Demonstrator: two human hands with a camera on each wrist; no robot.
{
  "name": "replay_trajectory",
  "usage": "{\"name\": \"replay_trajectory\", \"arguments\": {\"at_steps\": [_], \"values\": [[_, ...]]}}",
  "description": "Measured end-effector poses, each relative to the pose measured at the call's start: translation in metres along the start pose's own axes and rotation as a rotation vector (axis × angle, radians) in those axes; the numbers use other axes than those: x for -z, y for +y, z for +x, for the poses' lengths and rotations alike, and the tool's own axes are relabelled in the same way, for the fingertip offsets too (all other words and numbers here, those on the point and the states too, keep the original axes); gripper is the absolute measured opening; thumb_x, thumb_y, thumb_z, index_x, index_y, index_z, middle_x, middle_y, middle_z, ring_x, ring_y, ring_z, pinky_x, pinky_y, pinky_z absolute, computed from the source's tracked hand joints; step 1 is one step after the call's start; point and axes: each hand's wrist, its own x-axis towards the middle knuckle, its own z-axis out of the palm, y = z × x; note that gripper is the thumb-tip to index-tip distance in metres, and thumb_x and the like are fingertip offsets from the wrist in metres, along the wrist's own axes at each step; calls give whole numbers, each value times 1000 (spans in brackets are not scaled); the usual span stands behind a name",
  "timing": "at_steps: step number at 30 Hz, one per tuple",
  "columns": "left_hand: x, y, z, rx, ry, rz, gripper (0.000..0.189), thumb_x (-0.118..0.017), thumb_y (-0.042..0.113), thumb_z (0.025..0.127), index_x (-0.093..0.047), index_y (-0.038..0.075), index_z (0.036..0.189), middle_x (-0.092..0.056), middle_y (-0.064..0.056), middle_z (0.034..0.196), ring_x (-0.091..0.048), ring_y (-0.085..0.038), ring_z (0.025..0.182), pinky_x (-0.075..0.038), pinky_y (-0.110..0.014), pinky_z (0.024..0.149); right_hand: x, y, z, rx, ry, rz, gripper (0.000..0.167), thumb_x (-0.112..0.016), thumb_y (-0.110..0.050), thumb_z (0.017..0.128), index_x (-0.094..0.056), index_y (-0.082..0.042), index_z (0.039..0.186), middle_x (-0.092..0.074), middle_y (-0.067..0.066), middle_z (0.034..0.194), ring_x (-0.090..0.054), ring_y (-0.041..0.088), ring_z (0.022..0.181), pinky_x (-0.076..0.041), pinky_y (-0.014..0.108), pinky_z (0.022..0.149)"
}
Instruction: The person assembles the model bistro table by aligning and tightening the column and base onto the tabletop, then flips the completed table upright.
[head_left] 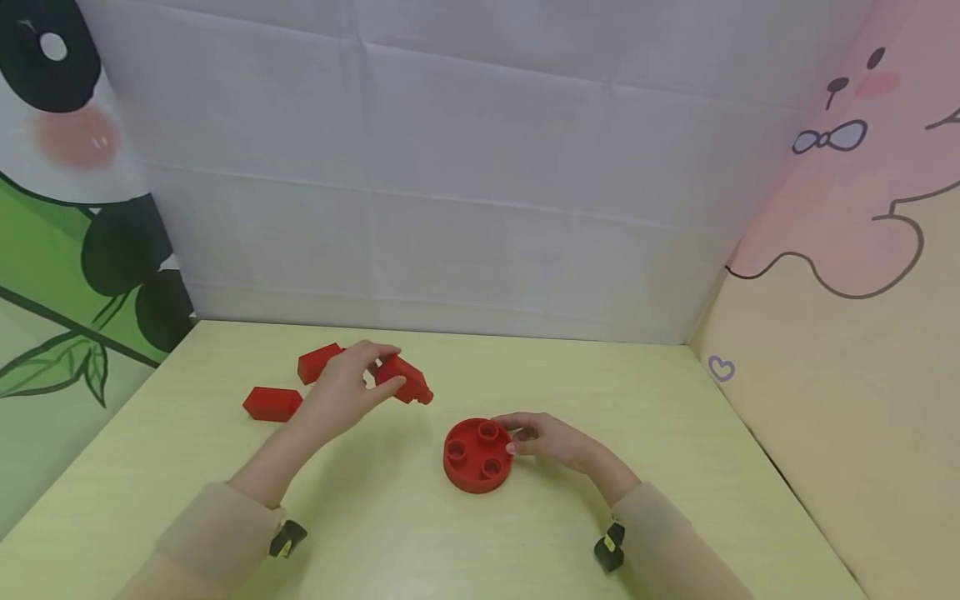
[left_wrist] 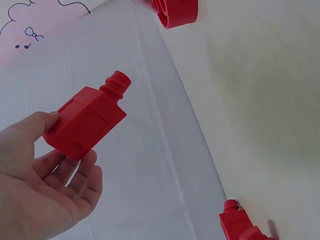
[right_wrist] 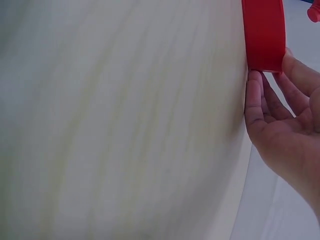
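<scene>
Head view is giving me, at the far left, a wall panel painted with a black, white and green cartoon animal (head_left: pixel 67 137). On the pale yellow wood-look table (head_left: pixel 390 533), two solid red angular blocks are lying close together: the nearer red block (head_left: pixel 270 403) is slipping its right end out of my sight behind the left arm, and the farther red block (head_left: pixel 318 363) is running partly behind the left hand (head_left: pixel 347 382). That hand is hovering over the table, thumb and fingers clamped on a glossy red bottle-shaped piece (head_left: pixel 400 379). Its narrow neck is pointing right and slightly down in this view; from the left wrist I am making out ridges round the neck and dark digits on one face.

Right of it, a flat round red disc (head_left: pixel 477 481) is resting on the table, three round sockets facing up — the bottle-shaped piece is staying clear of them. At the disc's right edge, the right hand (head_left: pixel 553 439) is gripping the rim, thumb and fingers curved against it. Both cuffs are beige — the left sleeve (head_left: pixel 217 533) and the right sleeve (head_left: pixel 663 542). Farthest right, a pink cartoon figure (head_left: pixel 840 183) is covering part of the side wall, a small purple heart (head_left: pixel 722 368) sitting below it.
</scene>
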Motion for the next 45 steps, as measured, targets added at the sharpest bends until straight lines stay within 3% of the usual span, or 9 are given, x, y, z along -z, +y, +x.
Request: {"name": "replay_trajectory", "arguments": {"at_steps": [9, 16, 26, 45], "values": [[-22, 16, -2, -149, 53, 5, 41, -75, 19, 81, -60, 6, 117, -62, 0, 96, -55, -13, 81, -48, -28, 69, 1, -3, 0, -6, 9, -20, 44, -60, -14, 92, -52, -20, 136, -55, 2, 132, -53, 22, 117, -44, 40, 98], [-41, 20, -5, -232, 17, 32, 40, -77, 18, 79, -63, 10, 116, -61, 6, 92, -54, -9, 82, -49, -26, 70, 2, -4, 0, 1, 9, -14, 44, -59, -14, 93, -52, -19, 136, -55, 2, 131, -54, 22, 117, -44, 41, 99], [-63, 21, -8, -248, -92, 60, 39, -76, 22, 80, -65, 15, 117, -62, 6, 103, -55, -9, 94, -53, -26, 78, 2, 0, 0, -5, 1, -13, 44, -60, -15, 92, -51, -19, 136, -55, 3, 132, -54, 23, 117, -44, 42, 98], [-74, 17, -8, -303, -216, 11, 39, -77, 26, 78, -68, 16, 115, -63, 6, 106, -53, -11, 100, -51, -31, 82, -1, 1, 0, 2, -2, -5, 44, -59, -16, 93, -51, -19, 136, -55, 3, 131, -54, 22, 116, -44, 42, 99]]}}
